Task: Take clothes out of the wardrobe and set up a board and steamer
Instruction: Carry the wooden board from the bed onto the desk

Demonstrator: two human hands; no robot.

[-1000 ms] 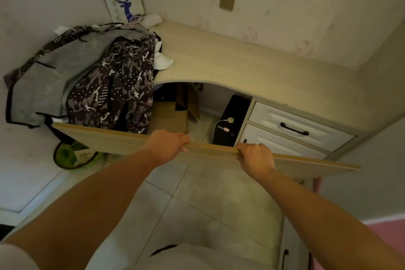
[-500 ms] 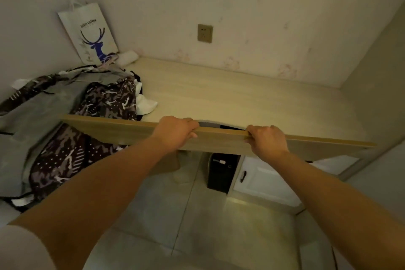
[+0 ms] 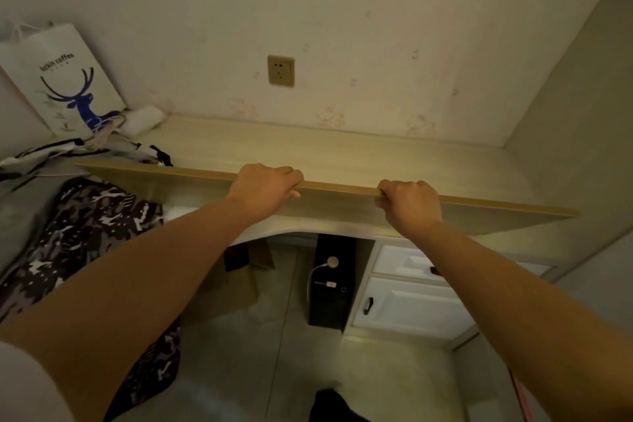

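Up over the desk [image 3: 342, 147], both hands clamped on the board [image 3: 171, 181] edge: left hand [image 3: 263, 187] mid-span, right hand [image 3: 409, 204] beside. Lay crosswise, left-to-right, tilted, poised for setting down.

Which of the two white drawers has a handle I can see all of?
The lower drawer: its whole dark handle shows at its left end. On the upper drawer, the right forearm covers most of the handle.

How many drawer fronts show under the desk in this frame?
2. The upper drawer front sits just under the desk edge, partly behind the right forearm; the lower drawer front is directly below it. More may be hidden by the arm.
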